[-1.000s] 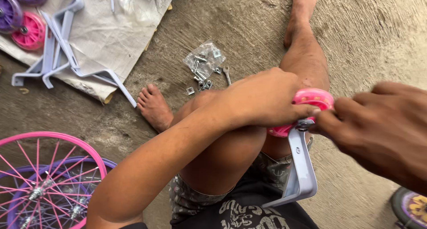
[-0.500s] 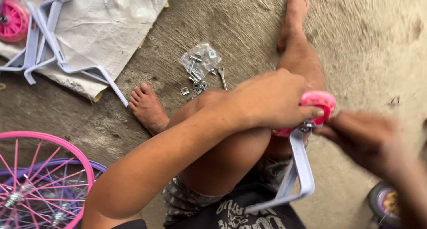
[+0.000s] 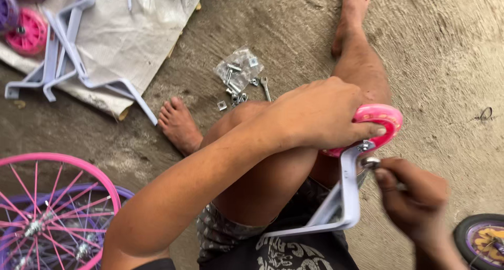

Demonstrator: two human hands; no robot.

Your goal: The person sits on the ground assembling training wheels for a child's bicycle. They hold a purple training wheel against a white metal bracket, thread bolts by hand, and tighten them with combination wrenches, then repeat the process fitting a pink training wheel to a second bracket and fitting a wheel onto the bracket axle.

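My left hand (image 3: 320, 115) is closed over a small pink training wheel (image 3: 386, 118), holding it above my bent knee. The wheel sits at the top of a pale lilac metal bracket (image 3: 347, 196) that bends down across my lap. My right hand (image 3: 415, 196) is closed on a small metal tool (image 3: 370, 162) set against the bolt where wheel and bracket meet. I sit on the concrete floor with bare feet.
A clear plastic bag of bolts and nuts with a small spanner (image 3: 239, 81) lies on the floor ahead. A lilac frame part (image 3: 73, 60) and another pink training wheel (image 3: 26, 34) rest on grey sheeting. Pink and purple spoked wheels (image 3: 47, 207) lie left; a dark wheel (image 3: 483, 241) lies right.
My right hand has drawn back from beside the pink wheel to below it, now pinching the tool at the bolt. My left hand has kept its hold on the wheel.
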